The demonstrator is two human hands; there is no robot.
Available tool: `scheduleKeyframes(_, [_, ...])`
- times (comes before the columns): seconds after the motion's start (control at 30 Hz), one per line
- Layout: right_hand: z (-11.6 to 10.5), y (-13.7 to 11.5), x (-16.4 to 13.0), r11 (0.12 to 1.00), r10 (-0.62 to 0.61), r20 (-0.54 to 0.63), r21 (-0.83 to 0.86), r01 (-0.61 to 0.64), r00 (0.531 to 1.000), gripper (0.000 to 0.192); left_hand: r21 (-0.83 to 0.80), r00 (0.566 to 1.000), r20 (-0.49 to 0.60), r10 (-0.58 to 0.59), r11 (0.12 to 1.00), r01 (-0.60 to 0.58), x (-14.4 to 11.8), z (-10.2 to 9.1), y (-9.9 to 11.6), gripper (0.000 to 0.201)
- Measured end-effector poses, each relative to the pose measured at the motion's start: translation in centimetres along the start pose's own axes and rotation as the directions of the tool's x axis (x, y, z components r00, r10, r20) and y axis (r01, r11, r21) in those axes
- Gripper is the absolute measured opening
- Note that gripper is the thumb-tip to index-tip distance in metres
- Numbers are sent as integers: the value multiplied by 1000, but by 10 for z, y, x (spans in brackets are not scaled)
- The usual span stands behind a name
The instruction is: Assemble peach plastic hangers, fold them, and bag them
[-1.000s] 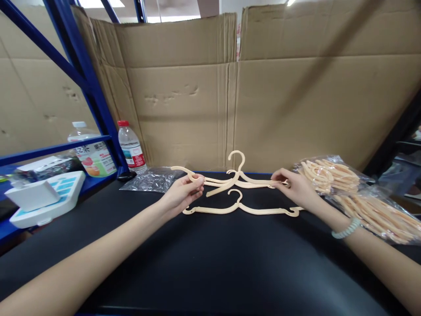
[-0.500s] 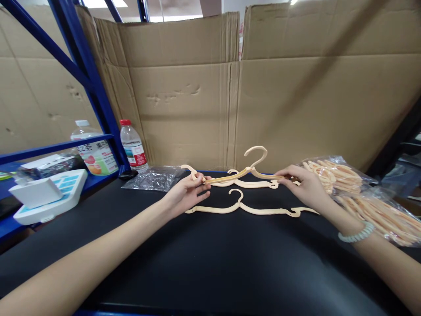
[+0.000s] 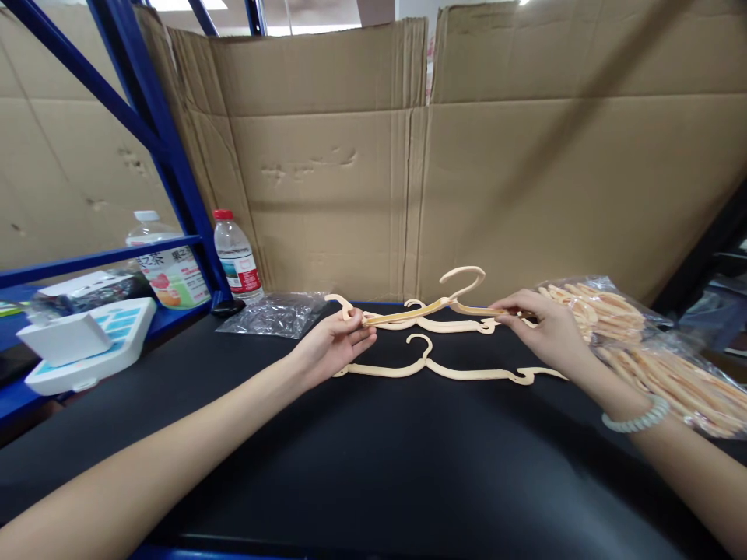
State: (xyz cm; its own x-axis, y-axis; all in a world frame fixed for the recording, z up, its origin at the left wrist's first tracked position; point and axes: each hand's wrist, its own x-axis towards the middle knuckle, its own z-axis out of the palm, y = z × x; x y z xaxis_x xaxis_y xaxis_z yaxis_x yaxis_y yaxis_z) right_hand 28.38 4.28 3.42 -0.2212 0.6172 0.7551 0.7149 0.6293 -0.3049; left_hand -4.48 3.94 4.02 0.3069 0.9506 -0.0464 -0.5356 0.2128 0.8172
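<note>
Between my two hands a cream-coloured clothes hanger (image 3: 435, 308) is held up by its ends, its hook tipped to the right. My left hand (image 3: 332, 344) pinches the left end, with the curved tip sticking out past the thumb. The right end sits between the thumb and fingers of my right hand (image 3: 540, 327). Behind the held hanger, a second hanger (image 3: 449, 326) lies on the black table (image 3: 373, 467), partly covered from view. Nearer to me a third hanger (image 3: 467, 375) lies flat, its left end partly behind my left hand.
Clear bags of hangers (image 3: 671, 381) lie at the right. An empty-looking plastic bag (image 3: 271, 315) and a red-capped bottle (image 3: 236, 260) are at the back left. A white-and-blue device (image 3: 125, 334) sits on a blue shelf. Cardboard (image 3: 327, 171) walls the back.
The held hanger's hook has tipped further over, lower and to the right. Both hands keep their hold, almost in place.
</note>
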Motion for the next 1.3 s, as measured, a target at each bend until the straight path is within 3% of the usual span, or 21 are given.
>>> scheduleKeyframes(0.43, [1,-12,-1,998,-56,-16,-21,55,998,13,112,984,-149,99,990,-83,-1,1,-4,28])
scheduleKeyframes(0.7, [4,-16,-5,997,-79,8,9,79,997,12,188,953,-253,170,974,-124,0,1,-7,29])
scheduleKeyframes(1.0, [0,-18,-4,999,23,55,-44,-20,998,17,127,928,-298,223,973,-193,0,1,-9,24])
scheduleKeyframes(1.1, [-3,-16,-2,992,124,64,-2,-124,990,21,130,942,-272,198,977,-168,-4,6,-11,16])
scheduleKeyframes(1.2, [-8,-13,2,950,265,170,124,-288,949,23,351,959,-186,212,926,-136,-17,13,-21,6])
scheduleKeyframes(1.23, [-10,-12,3,925,301,242,161,-344,922,24,495,965,-101,241,854,-161,-24,16,-26,5])
scheduleKeyframes(1.27, [-13,-11,4,897,327,324,190,-399,888,24,650,956,36,290,720,-242,-31,19,-31,5])
scheduleKeyframes(1.3, [-16,-10,4,868,342,405,211,-450,848,24,767,928,233,291,532,-360,-39,22,-36,4])
